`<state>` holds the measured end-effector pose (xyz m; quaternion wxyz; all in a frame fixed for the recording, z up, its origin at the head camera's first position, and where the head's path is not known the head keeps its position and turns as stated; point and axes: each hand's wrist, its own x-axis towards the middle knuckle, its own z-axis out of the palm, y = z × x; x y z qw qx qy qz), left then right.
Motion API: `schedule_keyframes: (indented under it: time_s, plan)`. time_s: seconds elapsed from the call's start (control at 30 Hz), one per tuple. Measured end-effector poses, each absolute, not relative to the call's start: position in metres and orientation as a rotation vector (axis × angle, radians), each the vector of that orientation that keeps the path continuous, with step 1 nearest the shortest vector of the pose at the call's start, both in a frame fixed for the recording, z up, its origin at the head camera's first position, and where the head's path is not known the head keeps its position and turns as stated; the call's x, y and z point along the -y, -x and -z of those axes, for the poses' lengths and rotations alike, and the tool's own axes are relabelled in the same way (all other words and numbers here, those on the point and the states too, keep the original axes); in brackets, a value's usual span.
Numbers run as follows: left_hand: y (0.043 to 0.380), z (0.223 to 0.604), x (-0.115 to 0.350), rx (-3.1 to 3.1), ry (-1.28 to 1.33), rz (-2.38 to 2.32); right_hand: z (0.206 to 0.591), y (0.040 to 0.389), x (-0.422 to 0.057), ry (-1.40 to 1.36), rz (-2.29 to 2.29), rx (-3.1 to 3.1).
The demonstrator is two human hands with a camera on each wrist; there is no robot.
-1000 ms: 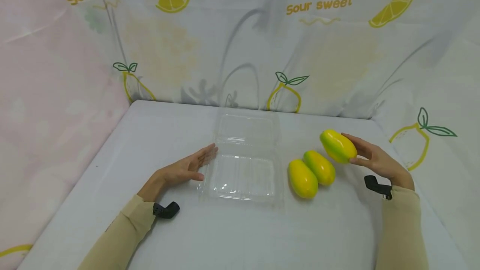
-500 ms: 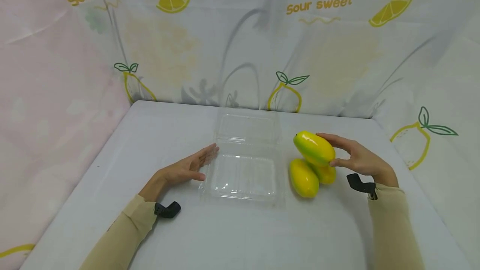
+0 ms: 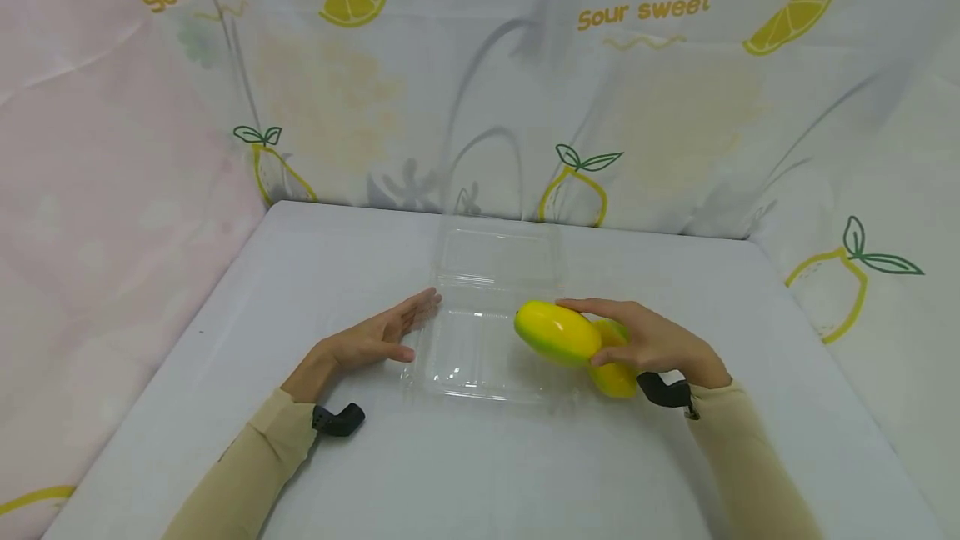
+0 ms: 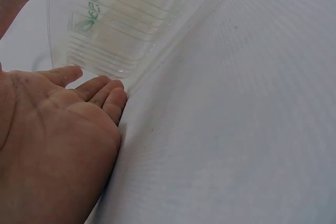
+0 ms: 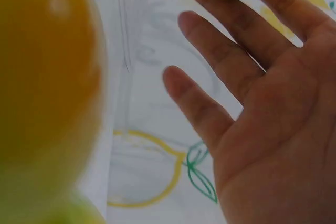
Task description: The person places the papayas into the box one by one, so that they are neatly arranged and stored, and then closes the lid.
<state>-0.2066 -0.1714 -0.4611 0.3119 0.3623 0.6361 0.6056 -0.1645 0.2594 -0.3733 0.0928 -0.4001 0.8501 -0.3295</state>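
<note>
A yellow-green mango (image 3: 555,332) is pinched between the thumb and fingers of my right hand (image 3: 648,340), over the right part of the container's near half. Two more mangoes lie to the right of the container, partly hidden by the held one and the hand; the nearer mango (image 3: 617,380) shows below. The clear plastic container (image 3: 465,365) lies opened out flat, lid half away from me. My left hand (image 3: 367,342) rests at its left edge, fingers straight and holding nothing. In the left wrist view its fingertips lie close to the ribbed container wall (image 4: 115,24); contact is unclear.
Under everything is a white table (image 3: 480,473). A printed cloth backdrop (image 3: 480,90) with lemon drawings rises behind the table's far edge, and more cloth hangs along both sides. Black wrist-worn devices sit on both wrists.
My right hand has carried the held mango leftward and down, from right of the other two, over them, to above the container. My left hand has stayed in place.
</note>
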Motion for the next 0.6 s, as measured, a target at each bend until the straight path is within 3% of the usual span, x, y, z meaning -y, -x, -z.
schedule_keyframes:
  time_s: [0.6]
  plan:
    - [0.206,0.46,0.171,-1.687,-0.952,-1.601,0.397,0.162,-0.222,1.359,0.858,-2.439]
